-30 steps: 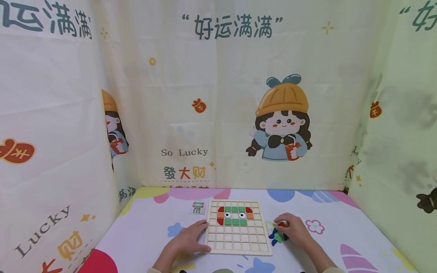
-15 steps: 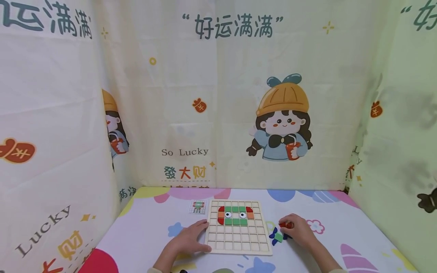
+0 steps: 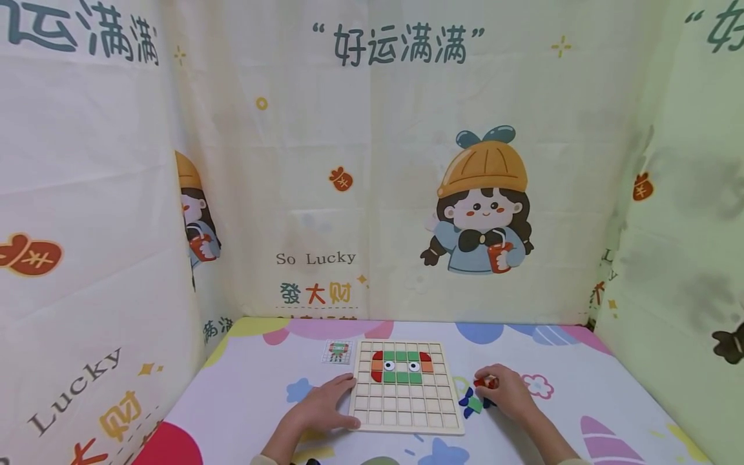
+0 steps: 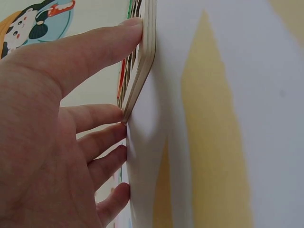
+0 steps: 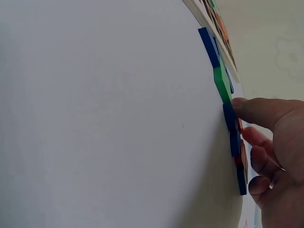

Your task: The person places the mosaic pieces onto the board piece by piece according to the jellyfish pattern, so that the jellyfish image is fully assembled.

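A square wooden grid board (image 3: 401, 413) lies on the table, with red, orange and green tiles (image 3: 403, 356) and two eye tiles forming a face in its upper rows. My left hand (image 3: 325, 403) rests at the board's left side. Its thumb touches the near left corner, and the straight fingers lie along the edge and table in the left wrist view. My right hand (image 3: 507, 391) is over a small pile right of the board, thumb and index finger at a red tile (image 5: 240, 125). Around it lie a green tile (image 3: 475, 405) and several blue tiles (image 5: 209, 46), some partly hidden by the hand.
A small pattern card (image 3: 337, 352) lies beyond the board's upper left corner. The tablecloth (image 3: 552, 349) carries printed coloured shapes. Fabric walls (image 3: 383, 194) with a cartoon figure and lettering enclose the table at the back and both sides.
My right hand has shifted slightly right over the pile, and the red tile at its fingertips has changed its angle. My left hand and the board have stayed in place.
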`<state>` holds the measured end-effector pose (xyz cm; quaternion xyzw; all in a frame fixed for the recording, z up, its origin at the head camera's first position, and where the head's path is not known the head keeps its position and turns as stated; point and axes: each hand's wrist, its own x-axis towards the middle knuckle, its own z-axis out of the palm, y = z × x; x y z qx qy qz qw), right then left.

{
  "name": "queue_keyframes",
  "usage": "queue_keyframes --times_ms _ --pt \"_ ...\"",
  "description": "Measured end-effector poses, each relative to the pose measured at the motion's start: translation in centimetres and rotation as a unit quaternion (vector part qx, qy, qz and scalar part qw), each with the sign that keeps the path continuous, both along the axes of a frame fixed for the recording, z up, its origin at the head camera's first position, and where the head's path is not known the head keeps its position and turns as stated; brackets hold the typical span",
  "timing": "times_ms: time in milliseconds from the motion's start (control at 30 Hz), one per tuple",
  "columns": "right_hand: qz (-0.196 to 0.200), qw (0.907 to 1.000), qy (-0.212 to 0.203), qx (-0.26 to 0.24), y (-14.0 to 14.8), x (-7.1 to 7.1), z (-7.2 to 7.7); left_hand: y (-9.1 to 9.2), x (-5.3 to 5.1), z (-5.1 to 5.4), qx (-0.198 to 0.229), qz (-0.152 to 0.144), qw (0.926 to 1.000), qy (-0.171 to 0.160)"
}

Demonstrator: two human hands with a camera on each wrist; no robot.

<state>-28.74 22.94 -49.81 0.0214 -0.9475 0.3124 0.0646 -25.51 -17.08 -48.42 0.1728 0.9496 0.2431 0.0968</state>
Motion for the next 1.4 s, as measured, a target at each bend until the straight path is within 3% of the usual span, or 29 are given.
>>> queue_keyframes --times_ms 567,833,1133,1400 --pt "0.008 0.9998 0.017 0.002 -0.2 0.0 -0.2 0.2 0.2 0.4 -0.002 -0.001 0.9999 -0.010" --pt "0.015 0.9983 0.045 -0.034 -3.2 -0.8 -0.2 0.0 0.1 0.3 -0.008 -0.007 0.9999 0.004" --pt "0.033 0.9971 0.024 -0.065 -6.8 -1.2 -0.2 0.1 0.0 0.3 -0.005 -0.001 1.0000 -0.002" --pt "0.063 0.9953 0.045 -0.059 -8.9 -1.3 -0.2 0.1 0.1 0.5 -0.002 0.002 1.0000 -0.006"
